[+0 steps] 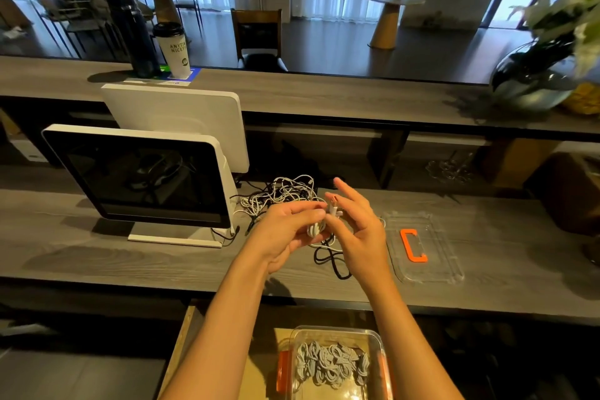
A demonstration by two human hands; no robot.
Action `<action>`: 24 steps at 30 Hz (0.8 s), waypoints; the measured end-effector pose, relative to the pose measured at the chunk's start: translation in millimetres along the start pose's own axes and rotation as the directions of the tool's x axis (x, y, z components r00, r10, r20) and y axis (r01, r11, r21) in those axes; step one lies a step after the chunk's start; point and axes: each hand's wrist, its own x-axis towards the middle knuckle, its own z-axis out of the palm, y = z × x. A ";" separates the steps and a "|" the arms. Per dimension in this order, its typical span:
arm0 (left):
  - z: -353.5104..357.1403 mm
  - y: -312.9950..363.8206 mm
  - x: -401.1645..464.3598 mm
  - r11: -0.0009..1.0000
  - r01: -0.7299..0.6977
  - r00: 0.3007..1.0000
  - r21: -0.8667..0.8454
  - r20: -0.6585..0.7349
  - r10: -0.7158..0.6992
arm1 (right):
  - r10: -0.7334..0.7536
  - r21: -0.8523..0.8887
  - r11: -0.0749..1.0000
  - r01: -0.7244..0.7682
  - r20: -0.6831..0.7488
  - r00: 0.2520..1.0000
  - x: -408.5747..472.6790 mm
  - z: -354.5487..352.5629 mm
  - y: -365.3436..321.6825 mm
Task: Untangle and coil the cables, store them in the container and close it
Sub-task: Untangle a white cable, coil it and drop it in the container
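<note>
Above the wooden counter, my left hand (287, 230) grips a small coil of white cable (316, 227). My right hand (358, 221) pinches the cable's end by the plug with thumb and forefinger, its other fingers spread. Behind the hands lies a tangle of white and black cables (282, 193), and a black cable loop (334, 261) trails out beneath them. A clear container (373, 339) with orange latches sits on a lower surface in front of me and holds several coiled white cables (331, 364). Its clear lid (451, 265) with an orange handle lies on the counter at the right.
A point-of-sale screen (143, 178) stands at the left of the counter. On the raised shelf behind are a dark flask (131, 32), a paper cup (173, 50) and, far right, a glass vase with a plant (535, 75).
</note>
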 end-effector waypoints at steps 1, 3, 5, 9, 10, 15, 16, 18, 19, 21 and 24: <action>1.2 -1.4 1.4 0.999 0.010 1.000 -0.036 -0.019 -0.011 | 0.001 -0.043 0.999 -0.003 -0.043 0.999 -0.5 3.5 1.2; 3.4 -3.5 3.6 0.992 0.024 0.998 -0.121 -0.052 -0.031 | -0.006 -0.100 0.995 -0.007 -0.139 0.990 -2.1 9.8 2.3; 5.3 -4.7 4.8 0.977 0.034 0.995 -0.210 -0.085 -0.053 | -0.014 -0.095 0.995 -0.007 -0.220 0.975 -4.6 14.7 -0.2; 7.4 -6.2 5.4 0.954 0.053 0.987 -0.296 -0.129 -0.095 | 0.049 0.061 0.998 -0.033 -0.269 0.962 -5.7 21.4 -7.8; 7.1 -6.3 5.4 0.949 0.055 0.985 -0.311 -0.137 -0.102 | 0.070 0.080 0.996 -0.049 -0.280 0.957 -4.8 22.4 -9.5; 5.8 -6.1 5.1 0.935 0.040 0.984 -0.352 -0.149 -0.098 | 0.312 0.332 0.923 -0.195 -0.346 0.885 -1.4 21.1 -15.4; 5.9 -5.4 5.3 0.932 0.037 0.985 -0.360 -0.144 -0.095 | 0.336 0.364 0.909 -0.202 -0.354 0.873 -0.7 20.2 -17.2; 7.2 -4.8 5.7 0.921 0.040 0.985 -0.388 -0.137 -0.101 | 0.378 0.413 0.885 -0.217 -0.364 0.851 0.6 18.4 -19.7; 7.6 -4.9 5.8 0.911 0.043 0.985 -0.409 -0.137 -0.108 | 0.401 0.438 0.870 -0.225 -0.365 0.840 1.4 17.9 -21.0; 7.3 -5.3 6.2 0.894 0.038 0.983 -0.446 -0.142 -0.113 | 0.418 0.446 0.862 -0.243 -0.352 0.838 2.8 16.6 -22.6; 3.8 -5.6 7.5 0.918 0.015 0.988 -0.396 -0.137 -0.075 | 0.352 0.324 0.912 -0.250 -0.308 0.884 5.3 12.0 -22.8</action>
